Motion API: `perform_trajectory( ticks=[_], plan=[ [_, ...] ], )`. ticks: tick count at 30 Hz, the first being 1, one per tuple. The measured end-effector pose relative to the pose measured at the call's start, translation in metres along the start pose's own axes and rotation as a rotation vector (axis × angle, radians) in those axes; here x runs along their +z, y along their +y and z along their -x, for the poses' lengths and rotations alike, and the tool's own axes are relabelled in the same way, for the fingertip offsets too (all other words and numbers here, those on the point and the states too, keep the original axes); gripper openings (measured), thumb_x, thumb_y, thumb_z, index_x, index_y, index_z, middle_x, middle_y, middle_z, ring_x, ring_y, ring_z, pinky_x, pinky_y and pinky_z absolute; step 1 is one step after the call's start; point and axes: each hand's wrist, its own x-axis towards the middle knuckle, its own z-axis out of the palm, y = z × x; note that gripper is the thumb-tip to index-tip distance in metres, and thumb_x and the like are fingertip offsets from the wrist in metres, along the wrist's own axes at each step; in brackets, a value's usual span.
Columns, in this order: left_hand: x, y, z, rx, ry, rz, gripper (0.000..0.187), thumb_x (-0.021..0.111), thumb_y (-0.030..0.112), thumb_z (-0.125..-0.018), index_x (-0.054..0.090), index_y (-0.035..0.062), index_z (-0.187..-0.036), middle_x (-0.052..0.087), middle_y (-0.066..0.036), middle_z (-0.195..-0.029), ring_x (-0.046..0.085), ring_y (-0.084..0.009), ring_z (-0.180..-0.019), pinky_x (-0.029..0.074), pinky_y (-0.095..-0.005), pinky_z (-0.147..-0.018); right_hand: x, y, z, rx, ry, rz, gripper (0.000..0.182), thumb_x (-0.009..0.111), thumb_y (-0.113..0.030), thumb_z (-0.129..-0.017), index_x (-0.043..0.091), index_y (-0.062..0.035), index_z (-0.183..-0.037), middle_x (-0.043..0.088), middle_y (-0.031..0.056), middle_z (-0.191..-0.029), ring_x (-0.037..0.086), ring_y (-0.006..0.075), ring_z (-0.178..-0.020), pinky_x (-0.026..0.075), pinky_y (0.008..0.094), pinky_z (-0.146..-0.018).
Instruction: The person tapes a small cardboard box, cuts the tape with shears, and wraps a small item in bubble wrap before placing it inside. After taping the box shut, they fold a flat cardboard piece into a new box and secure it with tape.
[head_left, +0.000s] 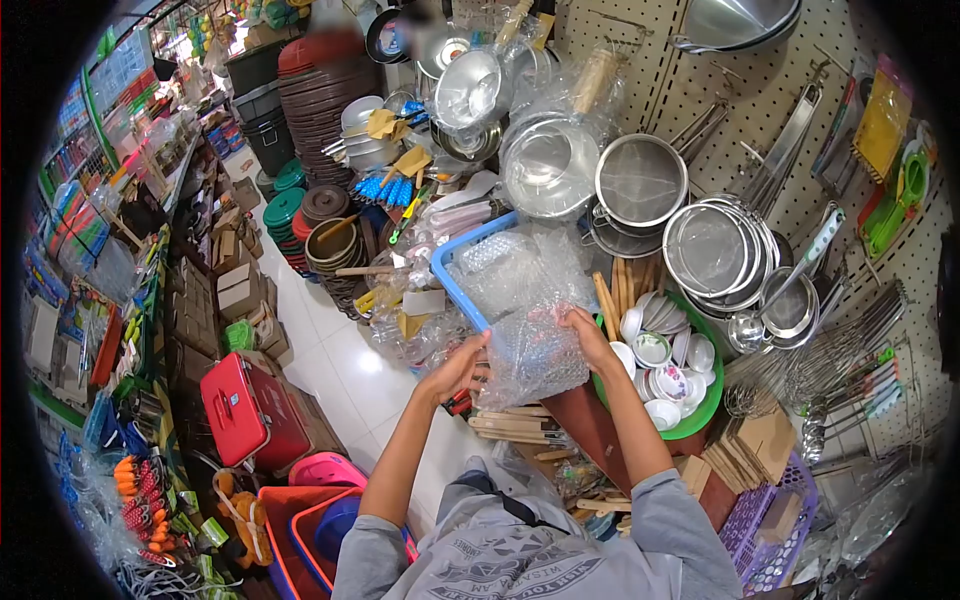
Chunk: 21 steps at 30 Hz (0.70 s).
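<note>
While left hand (455,373) holds bubble wrap (532,362) — right hand (589,336) does

Green basin (713,407) holds white bowls (668,383). Sieves (706,250) hang above it; red cooler (250,412) sits well left of it.

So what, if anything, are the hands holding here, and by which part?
Bubble wrap, by its sides: the left hand grips its left edge, the right hand its right edge.

My bubble wrap (535,350) is clear; around it, a blue tray (455,288) at eleven o'clock, green basin (709,412) at three, purple basket (797,510) at four.
</note>
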Motion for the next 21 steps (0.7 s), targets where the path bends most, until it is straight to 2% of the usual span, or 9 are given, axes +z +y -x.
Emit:
perform_trajectory(
  ticks=[2, 6, 9, 10, 13, 14, 17, 18, 21],
  plan=[
    [0.018, 0.001, 0.011, 0.001, -0.048, -0.025, 0.054, 0.053, 0.053, -0.096, 0.050, 0.0078, -0.126, 0.065, -0.007, -0.118, 0.062, -0.0139, -0.082, 0.053, -0.0281, -0.065, -0.010, 0.014, 0.008, 0.009, 0.010, -0.025, 0.034, 0.050, -0.015, -0.085, 0.062, 0.0001, -0.113, 0.063, 0.0087, -0.105, 0.059, 0.0198, -0.098, 0.048, 0.0309, -0.086],
    [0.038, -0.008, 0.014, 0.077, 0.067, -0.110, 0.048, 0.062, 0.039, -0.095, 0.051, 0.0061, -0.127, 0.067, -0.006, -0.114, 0.063, -0.0122, -0.085, 0.052, -0.0271, -0.068, -0.026, 0.019, 0.031, -0.021, -0.135, -0.011, 0.042, 0.051, -0.015, -0.083, 0.060, 0.0015, -0.121, 0.062, 0.0084, -0.107, 0.058, 0.0199, -0.098, 0.045, 0.0309, -0.091],
    [0.053, -0.013, 0.023, 0.120, 0.077, -0.153, 0.045, 0.064, 0.029, -0.094, 0.051, 0.0070, -0.131, 0.067, -0.004, -0.109, 0.063, -0.0114, -0.089, 0.052, -0.0271, -0.072, -0.037, 0.027, 0.055, -0.061, -0.035, 0.095, 0.046, 0.050, -0.014, -0.082, 0.058, 0.0019, -0.124, 0.062, 0.0088, -0.108, 0.057, 0.0203, -0.100, 0.044, 0.0325, -0.095],
    [0.058, -0.016, 0.024, 0.142, 0.090, -0.139, 0.045, 0.063, 0.027, -0.094, 0.051, 0.0075, -0.133, 0.067, -0.004, -0.107, 0.063, -0.0113, -0.090, 0.052, -0.0269, -0.073, -0.024, 0.001, 0.079, -0.043, -0.021, 0.055, 0.045, 0.050, -0.014, -0.083, 0.057, 0.0018, -0.124, 0.062, 0.0086, -0.110, 0.056, 0.0200, -0.101, 0.042, 0.0324, -0.098],
    [0.071, -0.030, 0.024, 0.234, 0.099, 0.004, 0.044, 0.060, 0.020, -0.096, 0.049, 0.0086, -0.137, 0.065, -0.002, -0.102, 0.061, -0.0108, -0.090, 0.051, -0.0263, -0.077, -0.037, -0.001, 0.112, 0.008, -0.064, -0.059, 0.036, 0.054, -0.017, -0.086, 0.060, 0.0010, -0.117, 0.060, 0.0087, -0.113, 0.053, 0.0186, -0.106, 0.039, 0.0305, -0.097],
    [0.077, -0.034, 0.023, 0.269, 0.096, 0.068, 0.043, 0.059, 0.017, -0.096, 0.049, 0.0089, -0.138, 0.064, -0.002, -0.100, 0.061, -0.0106, -0.090, 0.050, -0.0261, -0.079, -0.061, 0.031, 0.105, -0.019, -0.099, -0.041, 0.035, 0.052, -0.017, -0.091, 0.055, -0.0009, -0.122, 0.063, 0.0089, -0.107, 0.059, 0.0187, -0.099, 0.045, 0.0316, -0.092],
    [0.094, -0.041, 0.027, 0.344, 0.000, 0.222, 0.041, 0.056, 0.014, -0.098, 0.048, 0.0079, -0.138, 0.063, -0.001, -0.098, 0.061, -0.0107, -0.093, 0.050, -0.0271, -0.083, -0.054, 0.004, 0.155, 0.001, -0.086, 0.015, 0.049, 0.049, -0.004, -0.088, 0.047, -0.0008, -0.137, 0.061, 0.0063, -0.113, 0.060, 0.0190, -0.101, 0.047, 0.0309, -0.090],
    [0.098, -0.046, 0.026, 0.335, -0.040, 0.261, 0.040, 0.054, 0.013, -0.098, 0.048, 0.0078, -0.138, 0.062, -0.002, -0.100, 0.061, -0.0112, -0.095, 0.050, -0.0282, -0.086, -0.053, -0.004, 0.172, 0.030, -0.043, 0.083, 0.054, 0.048, 0.002, -0.089, 0.040, -0.0011, -0.142, 0.061, 0.0080, -0.118, 0.062, 0.0191, -0.099, 0.048, 0.0304, -0.089],
    [0.119, -0.060, 0.020, 0.318, -0.132, 0.320, 0.043, 0.054, 0.015, -0.099, 0.046, 0.0080, -0.140, 0.061, -0.003, -0.105, 0.061, -0.0129, -0.098, 0.051, -0.0303, -0.087, -0.066, -0.002, 0.209, -0.080, -0.104, 0.053, 0.059, 0.049, 0.004, -0.089, 0.035, -0.0023, -0.146, 0.063, 0.0119, -0.116, 0.065, 0.0195, -0.096, 0.049, 0.0320, -0.088]
  ],
)
